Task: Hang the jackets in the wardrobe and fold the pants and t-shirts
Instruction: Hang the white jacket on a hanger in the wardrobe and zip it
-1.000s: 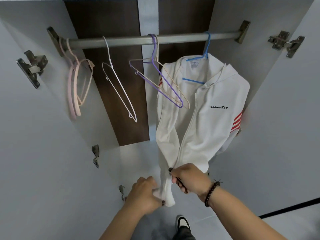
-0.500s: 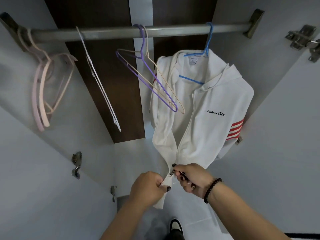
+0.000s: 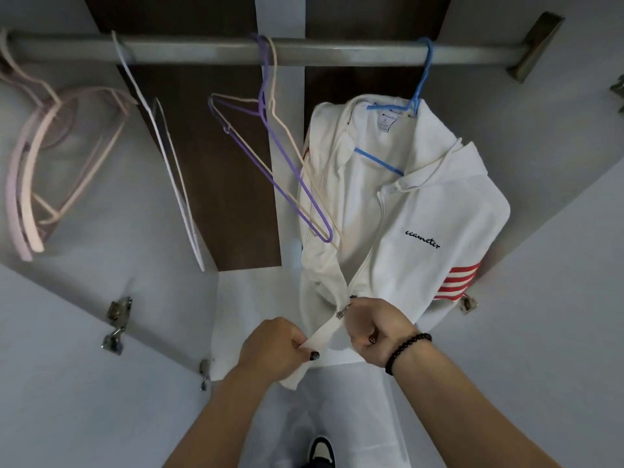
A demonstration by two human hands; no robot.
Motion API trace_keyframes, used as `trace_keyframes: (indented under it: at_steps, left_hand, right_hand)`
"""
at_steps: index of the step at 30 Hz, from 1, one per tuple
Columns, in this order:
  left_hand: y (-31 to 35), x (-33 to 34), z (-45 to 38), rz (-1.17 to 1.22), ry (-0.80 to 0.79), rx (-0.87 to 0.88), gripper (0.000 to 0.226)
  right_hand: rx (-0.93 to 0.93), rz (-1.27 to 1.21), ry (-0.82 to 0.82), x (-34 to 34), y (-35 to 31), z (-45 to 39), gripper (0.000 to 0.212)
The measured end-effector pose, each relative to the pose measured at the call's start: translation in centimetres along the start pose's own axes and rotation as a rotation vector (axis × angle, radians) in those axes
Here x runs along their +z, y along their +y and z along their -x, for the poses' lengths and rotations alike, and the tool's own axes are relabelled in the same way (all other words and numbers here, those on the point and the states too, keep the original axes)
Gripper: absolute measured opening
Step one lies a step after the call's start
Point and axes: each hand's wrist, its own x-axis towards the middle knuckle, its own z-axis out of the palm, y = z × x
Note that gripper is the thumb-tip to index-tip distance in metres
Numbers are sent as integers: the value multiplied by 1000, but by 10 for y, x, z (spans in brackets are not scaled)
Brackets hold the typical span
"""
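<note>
A white zip jacket (image 3: 415, 211) with red sleeve stripes and black lettering hangs on a blue hanger (image 3: 420, 86) from the grey wardrobe rail (image 3: 337, 55), on the right side. My left hand (image 3: 273, 346) grips the jacket's bottom hem and pulls it down. My right hand (image 3: 374, 329) pinches the metal zipper pull (image 3: 342, 312) low on the front. The zip is closed above the pull.
Bare hangers hang on the rail: purple and cream (image 3: 270, 153) in the middle, white (image 3: 162, 143) left of them, pink ones (image 3: 44, 170) at the far left. Open wardrobe doors (image 3: 67, 383) stand at both sides. A shoe (image 3: 320, 450) shows on the floor below.
The view has come closer to the wardrobe. My right hand has moved slightly up the jacket front with the zipper pull, while my left hand keeps hold of the hem.
</note>
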Motion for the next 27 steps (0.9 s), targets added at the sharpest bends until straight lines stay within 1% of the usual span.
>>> trace_keyframes:
  at_steps: [5,9,12,14,18,19,20,22,23,25,27]
  left_hand:
    - [0,13,-6,-9,9,-44,26]
    - [-8,20,-7,43,15,-90,25]
    - [-13,21,-7,68,5,-110,27]
    - [-15,19,-7,115,12,-131,23]
    - [-18,12,-11,178,25,-137,21]
    - [-19,9,-14,165,25,-133,17]
    - [-19,7,-17,115,21,-122,11]
    - [-11,0,-25,-42,41,-90,20]
    - [-4,-3,-30,-66,77,-52,25]
    - [17,-11,-39,27,182,70,28]
    - [42,-18,-46,108,283,225,20]
  right_hand:
    - [-28,26,32,-9,-18,-7,47]
    - [-31,56,63,-12,-28,-15,38]
    - [-37,73,33,-9,-36,-14,43]
    - [-41,77,21,-5,-41,-8,47]
    - [-72,82,31,4,-51,-5,41]
    - [-88,103,27,8,-53,-5,40]
    - [-110,135,25,11,-53,-5,40]
    - [-162,220,17,17,-52,-6,40]
    - [-176,263,6,20,-51,-7,39]
    - [-180,388,-42,23,-51,-4,38]
    - [-206,664,-96,24,-54,-5,38]
